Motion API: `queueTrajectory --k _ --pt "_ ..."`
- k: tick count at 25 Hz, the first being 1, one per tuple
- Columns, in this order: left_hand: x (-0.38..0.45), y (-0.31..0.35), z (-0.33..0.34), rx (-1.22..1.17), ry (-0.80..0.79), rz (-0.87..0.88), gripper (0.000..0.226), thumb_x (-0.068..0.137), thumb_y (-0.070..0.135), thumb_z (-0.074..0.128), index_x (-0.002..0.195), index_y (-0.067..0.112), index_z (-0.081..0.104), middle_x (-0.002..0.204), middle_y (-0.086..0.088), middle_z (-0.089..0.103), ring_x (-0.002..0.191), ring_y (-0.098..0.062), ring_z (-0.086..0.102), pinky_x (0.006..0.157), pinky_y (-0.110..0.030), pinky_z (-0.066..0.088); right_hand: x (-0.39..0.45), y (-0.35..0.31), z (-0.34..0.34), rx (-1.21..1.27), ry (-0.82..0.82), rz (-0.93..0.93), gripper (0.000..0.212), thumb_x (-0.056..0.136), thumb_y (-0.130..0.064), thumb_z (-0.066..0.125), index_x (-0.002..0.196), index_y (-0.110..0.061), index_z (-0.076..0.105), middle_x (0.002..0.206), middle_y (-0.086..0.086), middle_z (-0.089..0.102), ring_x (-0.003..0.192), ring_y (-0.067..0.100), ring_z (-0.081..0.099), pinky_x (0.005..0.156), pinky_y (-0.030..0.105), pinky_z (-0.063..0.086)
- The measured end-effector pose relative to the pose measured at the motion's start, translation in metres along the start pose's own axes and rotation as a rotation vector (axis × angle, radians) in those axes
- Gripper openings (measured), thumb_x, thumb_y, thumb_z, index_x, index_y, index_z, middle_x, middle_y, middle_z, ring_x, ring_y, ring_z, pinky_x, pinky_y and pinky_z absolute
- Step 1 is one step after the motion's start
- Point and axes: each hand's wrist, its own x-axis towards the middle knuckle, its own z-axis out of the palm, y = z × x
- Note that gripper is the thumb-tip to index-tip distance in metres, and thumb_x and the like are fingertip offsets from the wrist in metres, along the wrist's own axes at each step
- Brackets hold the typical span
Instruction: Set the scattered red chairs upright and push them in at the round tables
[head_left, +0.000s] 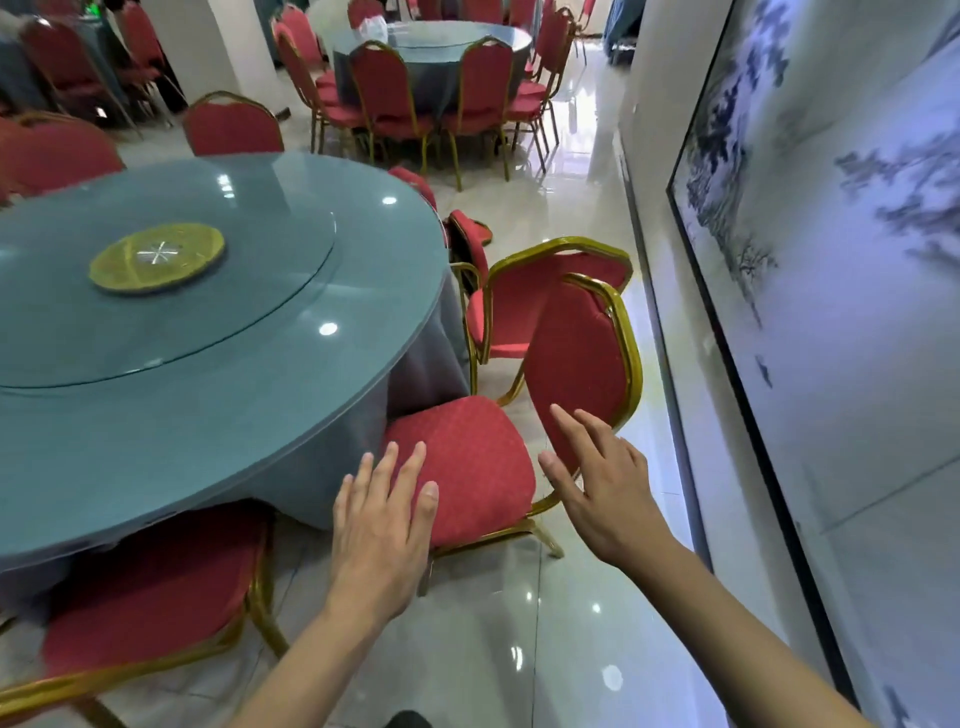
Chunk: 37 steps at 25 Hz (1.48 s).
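Chair (467, 462) upright, seat half under round desk (208, 322), backrest toward wall. Left hand (382, 512) flat over seat's near edge, right hand (597, 483) beside backrest; fingers (395, 467) straight, gripping nothing. Pushing-in step likely underway. Next: grasp frame, slide inward, square to desk.

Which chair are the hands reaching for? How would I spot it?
Find the big round teal table nearest the camera. At its right edge, by the wall with the blue painting, stands the red chair under both open hands. Unlike its neighbours, its seat is only half under the tablecloth and its back turns toward the wall.
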Motion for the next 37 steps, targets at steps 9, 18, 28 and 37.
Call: queueTrajectory --k 9,18,28,37 --pt "0.062 0.068 0.047 0.000 -0.072 0.054 0.076 0.091 0.071 -0.009 0.157 0.043 0.016 0.167 0.010 0.012 0.154 -0.009 -0.002 0.126 -0.040 -0.002 0.035 0.080 -0.029 -0.003 0.021 0.084 0.062 0.100 -0.070 0.020 0.157 -0.046 0.019 0.161 -0.006 0.028 0.147 0.015 0.028 0.123 0.046 0.016" --pt "0.147 0.127 0.105 -0.072 -0.165 0.026 0.069 0.092 0.068 -0.007 0.156 0.048 0.012 0.168 0.013 0.007 0.153 -0.007 -0.008 0.123 -0.032 -0.010 0.152 0.137 -0.051 -0.069 -0.051 0.074 0.060 0.102 -0.065 0.025 0.158 -0.045 0.019 0.161 -0.004 0.028 0.147 0.019 0.028 0.122 0.046 0.014" --pt "0.251 0.177 0.143 -0.097 -0.194 -0.010 0.074 0.090 0.067 -0.009 0.158 0.044 0.011 0.168 0.010 0.008 0.154 -0.009 -0.007 0.125 -0.039 -0.002 0.275 0.180 -0.066 -0.082 -0.103 -0.028 0.060 0.100 -0.067 0.023 0.156 -0.046 0.022 0.158 -0.005 0.033 0.142 0.018 0.033 0.120 0.043 0.018" --pt "0.320 0.202 0.174 -0.112 -0.079 -0.268 0.073 0.092 0.068 -0.006 0.157 0.043 0.014 0.168 0.008 0.012 0.154 -0.012 -0.002 0.125 -0.041 0.004 0.408 0.208 -0.055 -0.066 -0.245 -0.286 0.059 0.102 -0.065 0.023 0.156 -0.042 0.025 0.158 -0.001 0.035 0.144 0.022 0.034 0.118 0.048 0.022"
